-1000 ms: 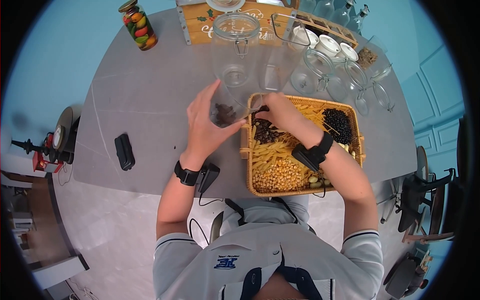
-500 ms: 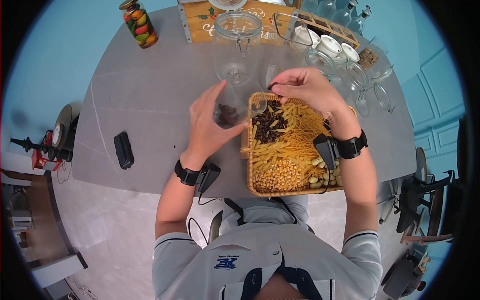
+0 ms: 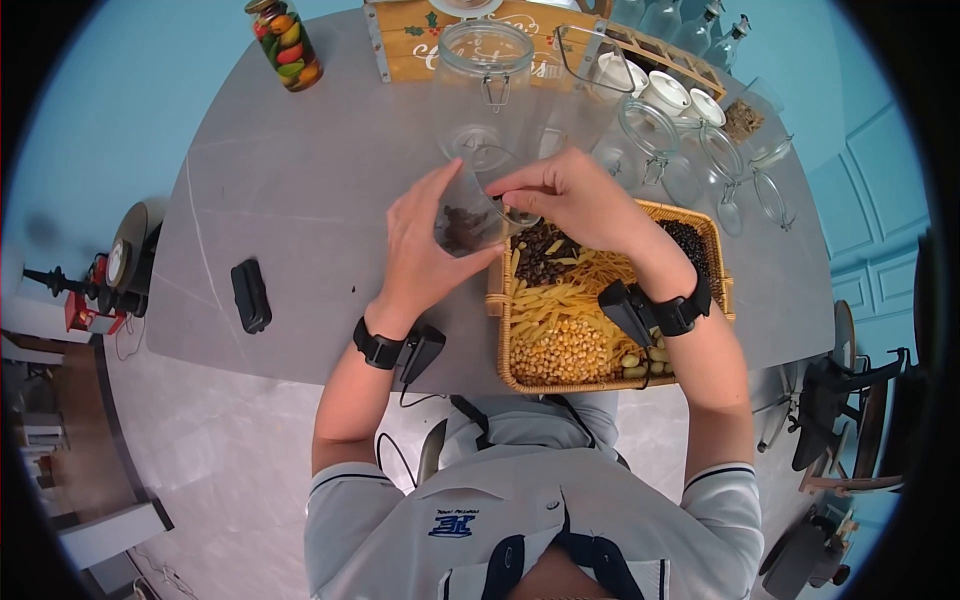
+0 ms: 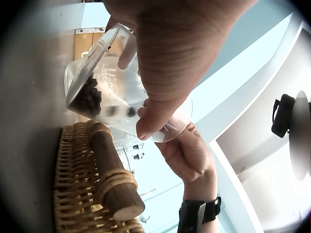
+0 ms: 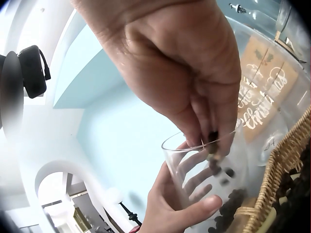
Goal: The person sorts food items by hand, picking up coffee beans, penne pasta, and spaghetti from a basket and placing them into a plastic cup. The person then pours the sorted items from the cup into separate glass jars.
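Observation:
My left hand (image 3: 415, 240) grips a clear cup (image 3: 472, 195), tilted with its mouth toward the right hand. Dark brown coffee beans (image 4: 86, 99) lie heaped in its bottom. At the rim, my right hand (image 3: 585, 205) points its fingertips into the mouth and pinches a few coffee beans (image 5: 213, 138). Below those fingertips, blurred beans (image 5: 226, 175) are falling inside the cup. Beside the cup stands a wicker basket (image 3: 503, 345); its far left part holds more coffee beans (image 3: 540, 255), with pasta and corn kernels (image 3: 565, 350) nearer the body.
A large clip-top jar (image 3: 485, 90) stands just behind the cup. Open glass jars (image 3: 650, 130) and white lidded pots (image 3: 665, 92) line the back right. A jar of colourful fruit (image 3: 285, 45) is at the back left, and a black case (image 3: 251, 295) lies on the left.
My right hand rose from the basket's coffee beans, swung up and right, then came left to the cup's mouth, where beans now drop. The left hand keeps its hold on the cup.

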Available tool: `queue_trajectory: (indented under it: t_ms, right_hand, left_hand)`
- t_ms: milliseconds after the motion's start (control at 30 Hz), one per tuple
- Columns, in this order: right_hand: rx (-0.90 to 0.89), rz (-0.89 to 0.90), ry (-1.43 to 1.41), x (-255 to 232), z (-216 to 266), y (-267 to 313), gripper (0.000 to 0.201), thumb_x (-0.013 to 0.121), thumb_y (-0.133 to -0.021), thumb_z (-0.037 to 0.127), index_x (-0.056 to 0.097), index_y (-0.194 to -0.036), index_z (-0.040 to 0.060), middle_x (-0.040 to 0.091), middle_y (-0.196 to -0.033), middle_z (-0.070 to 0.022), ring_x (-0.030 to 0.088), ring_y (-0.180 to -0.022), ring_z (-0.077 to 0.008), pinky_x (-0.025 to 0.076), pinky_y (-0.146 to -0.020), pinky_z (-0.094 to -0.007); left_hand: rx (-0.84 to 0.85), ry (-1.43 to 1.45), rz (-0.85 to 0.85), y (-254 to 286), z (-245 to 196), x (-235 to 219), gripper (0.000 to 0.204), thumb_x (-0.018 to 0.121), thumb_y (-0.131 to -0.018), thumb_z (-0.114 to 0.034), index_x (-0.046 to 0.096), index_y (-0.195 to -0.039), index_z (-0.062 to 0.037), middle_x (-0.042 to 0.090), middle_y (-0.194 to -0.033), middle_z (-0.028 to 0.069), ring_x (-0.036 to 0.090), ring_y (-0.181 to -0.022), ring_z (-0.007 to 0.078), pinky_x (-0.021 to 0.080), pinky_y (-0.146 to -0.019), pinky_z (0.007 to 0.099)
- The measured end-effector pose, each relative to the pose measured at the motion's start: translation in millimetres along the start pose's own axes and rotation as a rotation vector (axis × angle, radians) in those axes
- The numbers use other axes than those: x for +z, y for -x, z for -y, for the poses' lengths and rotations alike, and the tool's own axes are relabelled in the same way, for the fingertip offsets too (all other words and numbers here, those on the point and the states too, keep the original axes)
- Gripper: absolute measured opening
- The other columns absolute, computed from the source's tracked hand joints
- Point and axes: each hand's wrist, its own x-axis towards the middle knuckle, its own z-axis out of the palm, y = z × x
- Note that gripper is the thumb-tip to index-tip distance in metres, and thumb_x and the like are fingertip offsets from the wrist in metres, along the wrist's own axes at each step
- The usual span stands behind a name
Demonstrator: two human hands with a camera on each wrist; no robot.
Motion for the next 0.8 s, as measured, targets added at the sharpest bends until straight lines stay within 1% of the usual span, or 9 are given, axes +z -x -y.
queue_trajectory:
  t_ms: [133,233,333,367,467,567,667,700,800]
  right_hand:
    - [-0.042,-0.02,-0.015,1,1,1,0.02,0.066,-0.095,0.005,0.074,-0.113,0.0021,0.076,-0.096,-0.0031,0.064,-0.084,-0.006,0.051,-0.074,-0.0244]
    - [-0.003,-0.138,-0.123,-6,1,5,0.019,0.068,-0.093,0.009,0.074,-0.108,0.0008,0.076,-0.091,-0.0094,0.067,-0.08,-0.0108,0.053,-0.073,-0.0282]
    - [0.084,-0.31,-0.282,-14,-11,11,0.02,0.069,-0.092,0.01,0.074,-0.108,-0.001,0.076,-0.091,-0.0084,0.067,-0.08,-0.0086,0.054,-0.073,-0.0276]
    - [0.113,-0.291,-0.274,-17,-22,14,0.024,0.072,-0.089,0.012,0.072,-0.109,-0.003,0.076,-0.091,-0.0093,0.069,-0.083,-0.0112,0.054,-0.074,-0.029]
    - [0.206,-0.107,0.069,-11,-49,22,0.031,0.078,-0.085,0.016,0.072,-0.109,-0.0025,0.075,-0.091,-0.0124,0.072,-0.085,-0.0212,0.055,-0.077,-0.0336]
    - [0.209,-0.001,0.36,8,-47,29,0.036,0.081,-0.083,0.018,0.07,-0.109,-0.0038,0.074,-0.094,-0.0164,0.072,-0.088,-0.0276,0.054,-0.08,-0.0357]
    - [0.114,0.041,0.375,20,-55,29,0.042,0.084,-0.078,0.021,0.07,-0.108,-0.0041,0.072,-0.096,-0.0188,0.07,-0.091,-0.0335,0.054,-0.084,-0.0384]
    - [-0.003,-0.008,0.417,26,-64,32,0.037,0.083,-0.076,0.016,0.071,-0.105,-0.0026,0.072,-0.094,-0.0169,0.069,-0.09,-0.0343,0.053,-0.083,-0.04]
    - [-0.069,0.002,0.463,28,-64,32,0.031,0.082,-0.075,0.011,0.071,-0.102,-0.001,0.071,-0.091,-0.016,0.068,-0.087,-0.0337,0.053,-0.08,-0.0403]
  left_hand:
    - [0.0,-0.001,0.002,0,1,0,0.099,0.093,-0.063,-0.027,0.045,-0.147,-0.0104,0.056,-0.14,0.0114,0.052,-0.13,0.0298,0.034,-0.108,0.0434]
    - [0.004,-0.002,-0.003,0,1,0,0.099,0.093,-0.063,-0.026,0.045,-0.147,-0.0103,0.056,-0.14,0.0116,0.052,-0.129,0.0298,0.034,-0.108,0.0433]
    - [0.009,-0.012,-0.032,-1,1,1,0.097,0.093,-0.063,-0.022,0.046,-0.146,-0.0079,0.057,-0.138,0.0135,0.054,-0.128,0.0314,0.04,-0.107,0.0425]
    - [0.01,-0.017,-0.046,-2,2,1,0.096,0.093,-0.063,-0.019,0.046,-0.146,-0.0067,0.057,-0.137,0.0144,0.055,-0.127,0.0322,0.043,-0.107,0.0421]
    - [0.0,-0.014,-0.072,-2,4,1,0.095,0.093,-0.063,-0.017,0.046,-0.145,-0.0063,0.057,-0.137,0.0156,0.056,-0.127,0.032,0.044,-0.107,0.0413]
    - [0.006,-0.011,-0.071,-2,3,1,0.095,0.093,-0.064,-0.017,0.046,-0.145,-0.0061,0.057,-0.136,0.0162,0.056,-0.127,0.0317,0.044,-0.107,0.0413]
    - [-0.002,-0.01,-0.072,-2,2,1,0.095,0.093,-0.064,-0.016,0.046,-0.145,-0.006,0.057,-0.136,0.0159,0.056,-0.127,0.0314,0.044,-0.107,0.0413]
    - [-0.001,-0.011,-0.075,-2,2,2,0.095,0.093,-0.063,-0.016,0.046,-0.145,-0.006,0.057,-0.136,0.0158,0.056,-0.127,0.0313,0.044,-0.107,0.0412]
    - [0.0,-0.013,-0.082,-2,2,2,0.095,0.094,-0.063,-0.016,0.047,-0.145,-0.0059,0.057,-0.136,0.0155,0.056,-0.127,0.031,0.044,-0.107,0.0409]
